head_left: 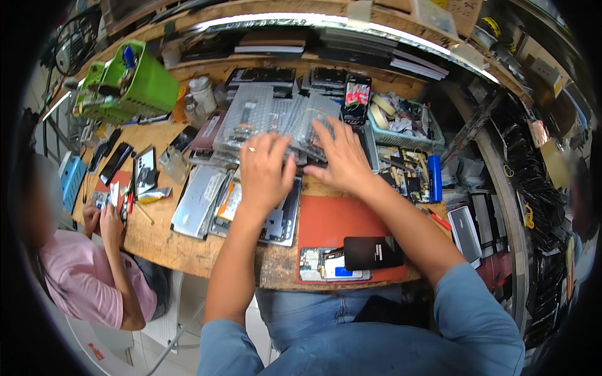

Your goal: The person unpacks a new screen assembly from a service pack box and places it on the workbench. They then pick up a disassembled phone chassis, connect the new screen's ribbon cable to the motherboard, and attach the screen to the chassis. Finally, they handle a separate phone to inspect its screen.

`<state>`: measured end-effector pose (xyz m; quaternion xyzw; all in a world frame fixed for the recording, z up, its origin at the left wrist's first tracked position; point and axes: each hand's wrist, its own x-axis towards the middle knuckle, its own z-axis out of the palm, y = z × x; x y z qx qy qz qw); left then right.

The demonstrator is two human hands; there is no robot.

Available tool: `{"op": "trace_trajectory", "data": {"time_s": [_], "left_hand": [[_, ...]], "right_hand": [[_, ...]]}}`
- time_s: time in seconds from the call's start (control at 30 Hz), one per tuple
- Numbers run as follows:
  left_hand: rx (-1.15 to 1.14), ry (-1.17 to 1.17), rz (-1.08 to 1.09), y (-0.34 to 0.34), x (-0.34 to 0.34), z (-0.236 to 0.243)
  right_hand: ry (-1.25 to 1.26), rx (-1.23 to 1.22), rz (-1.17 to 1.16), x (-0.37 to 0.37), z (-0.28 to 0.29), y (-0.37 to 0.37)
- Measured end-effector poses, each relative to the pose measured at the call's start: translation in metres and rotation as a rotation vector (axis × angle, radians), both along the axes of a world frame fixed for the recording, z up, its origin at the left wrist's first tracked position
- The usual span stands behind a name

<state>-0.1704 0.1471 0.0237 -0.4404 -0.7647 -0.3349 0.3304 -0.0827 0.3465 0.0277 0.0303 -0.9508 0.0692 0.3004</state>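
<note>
Clear plastic packets (248,113), seemingly being handled, lie beneath left hand (266,170) and right hand (345,158); both grips loosely spread; lifting would need pinching.

the single view looks from the person's head, tipped down and forward over the workbench (157,246), close above their lap (313,311), with the left hand (265,166) and right hand (343,156) near its middle. its wide fisheye bends the shelf edge (282,20) above into an arc, takes in a seated co-worker (84,276) at left, and darkens toward the corners.
</note>
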Motion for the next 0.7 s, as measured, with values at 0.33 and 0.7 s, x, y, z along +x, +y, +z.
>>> {"op": "trace_trajectory", "data": {"time_s": [0.33,0.7], "left_hand": [[-0.227,-0.002,0.191,-0.02,-0.047,-0.015],[-0.029,-0.109,0.117,-0.032,-0.063,-0.022]], "right_hand": [[-0.202,0.238,-0.011,-0.033,0.031,0.018],[0.029,0.448,0.239,-0.061,0.055,-0.035]]}}
